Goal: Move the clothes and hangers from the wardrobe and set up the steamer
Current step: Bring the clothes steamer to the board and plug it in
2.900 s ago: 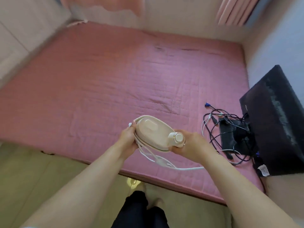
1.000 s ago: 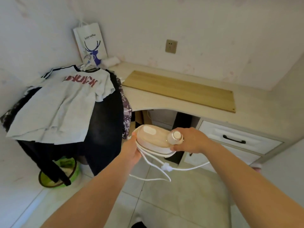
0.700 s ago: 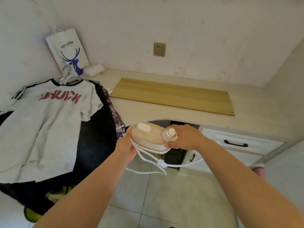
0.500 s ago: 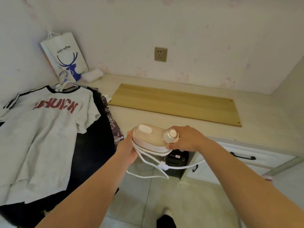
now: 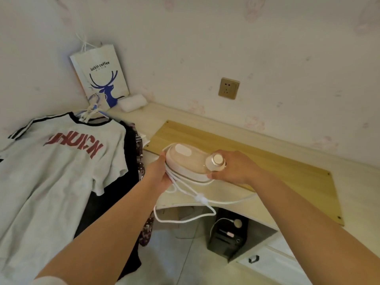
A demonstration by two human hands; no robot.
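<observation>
Clearly "luckin coffee" on the paper bag behind the steamer.

The steamer hides the left hand's fingers behind its far end, and its underside cannot be seen. The grey T-shirt runs past the left edge, covering most of the dark clothes beneath and their hangers. Under the tabletop, right of the steamer, the drawer handle is blurred.

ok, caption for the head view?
Both hands, left and right, hold a white steamer above the desk, cord dangling.
</observation>
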